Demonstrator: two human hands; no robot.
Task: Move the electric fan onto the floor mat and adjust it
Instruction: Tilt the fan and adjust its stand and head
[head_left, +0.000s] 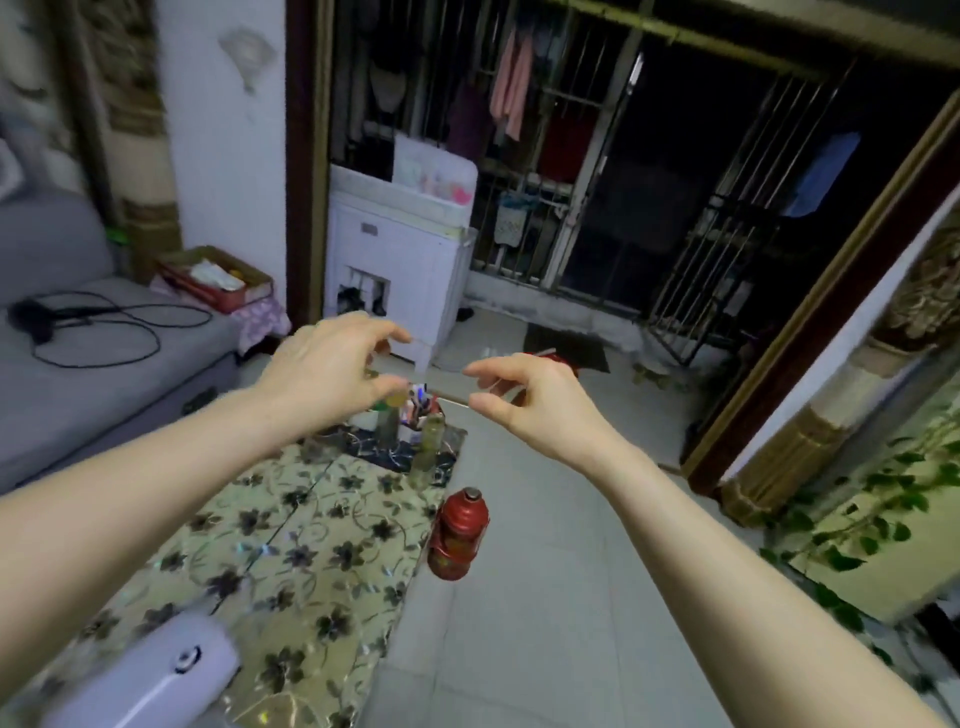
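Note:
A white rounded appliance with a round dial (150, 670), apparently the electric fan, lies at the bottom left over the table's near end. A dark floor mat (589, 349) lies on the tiles by the balcony doorway, far ahead. My left hand (332, 369) and my right hand (530, 400) are both raised in mid-air in front of me. Their fingers are curled and apart, and neither holds anything. Neither hand touches the fan or the mat. A red object shows partly behind my right hand.
A floral-clothed table (291, 545) carries bottles and a pen holder (415, 421) at its far end. A red thermos (457, 535) stands on the tiled floor beside it. Grey sofa with a hair dryer (36, 317) left, white washing machine (400, 260) ahead, trailing plants (857, 525) right.

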